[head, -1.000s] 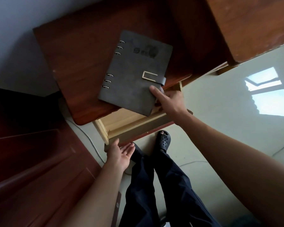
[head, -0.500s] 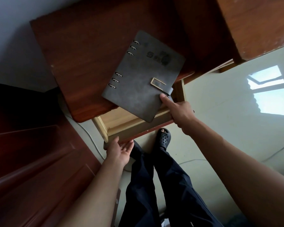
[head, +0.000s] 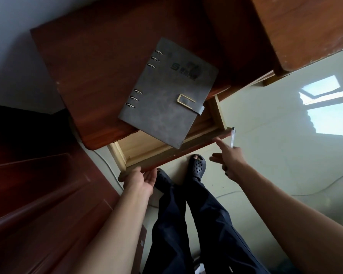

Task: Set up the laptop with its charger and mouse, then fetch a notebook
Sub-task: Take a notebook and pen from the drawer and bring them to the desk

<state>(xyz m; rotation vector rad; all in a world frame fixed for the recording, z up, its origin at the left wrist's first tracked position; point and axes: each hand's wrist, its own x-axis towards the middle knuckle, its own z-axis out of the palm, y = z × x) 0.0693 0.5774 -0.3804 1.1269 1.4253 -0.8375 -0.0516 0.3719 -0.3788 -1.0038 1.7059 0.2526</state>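
The reddish-brown wooden surface (head: pixel 107 62) carries the grey leather ring-bound notebook (head: pixel 166 91). It lies flat with its clasp up, one corner overhanging the pale wooden drawer (head: pixel 147 153) that stands open below. The right hand (head: pixel 229 159) has just let go of the notebook and drawn clear, two fingers spread straight, with a slim pale pen (head: pixel 232 137) seemingly tucked among the hidden ones. The left hand (head: pixel 141 178), palm up with fingers relaxed together, touches the underside of the drawer front. With the notebook out, shutting the drawer probably comes next.
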